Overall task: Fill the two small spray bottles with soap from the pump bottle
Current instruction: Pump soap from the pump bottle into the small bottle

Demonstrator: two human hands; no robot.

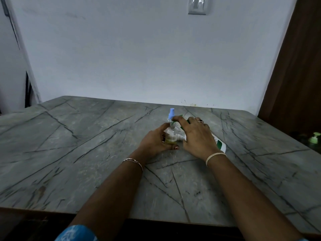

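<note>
Now the small clear plastic spray bottle (169,134) stands midway on the grey stone table (86,153). The left hand (154,141) wraps round it to keep it steady. The right hand (196,136) grips the white, green-topped pump bottle (219,145), leaning it over so soap can drop in.

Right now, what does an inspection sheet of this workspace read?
Surface: grey veined table.
Job's things: clear bottle, neck open, yellowish liquid at the bottom; blue-capped bottle behind it; pump bottle, mostly hidden; white sprayer part between the hands.
Clutter: green-topped item beyond the table's right edge.
Grippers: left hand grips the clear bottle; right hand holds the pump bottle's top, fingers curled over it.
Cables: nothing seen.
Surroundings: white wall, switch plate, brown wooden panel.
</note>
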